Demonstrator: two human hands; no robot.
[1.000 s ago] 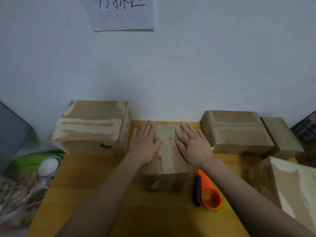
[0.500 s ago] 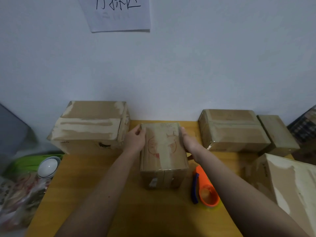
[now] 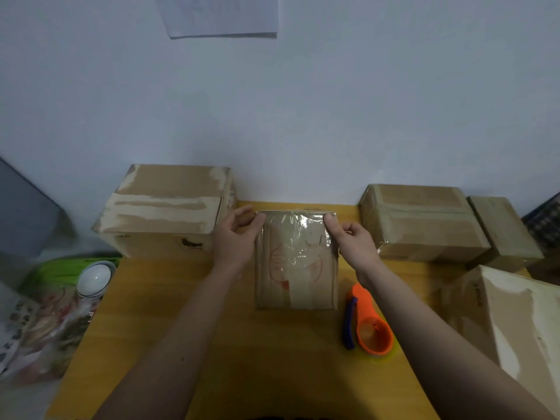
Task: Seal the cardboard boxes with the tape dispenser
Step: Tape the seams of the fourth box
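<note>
A small cardboard box with a red print and shiny clear tape stands in the middle of the wooden table, its printed face turned up toward me. My left hand grips its upper left edge, thumb on the front. At the upper right corner my right hand pinches the box. The orange tape dispenser with a blue handle lies on the table to the right of the box, under my right forearm, and no hand touches it.
A large taped box stands at the back left and another taped box at the back right, with a smaller one beside it. A big box fills the near right. A white bowl and bags lie off the left edge.
My hands went from lying flat on the small box's top to gripping its sides. The box has been tipped so its printed face now faces me.
</note>
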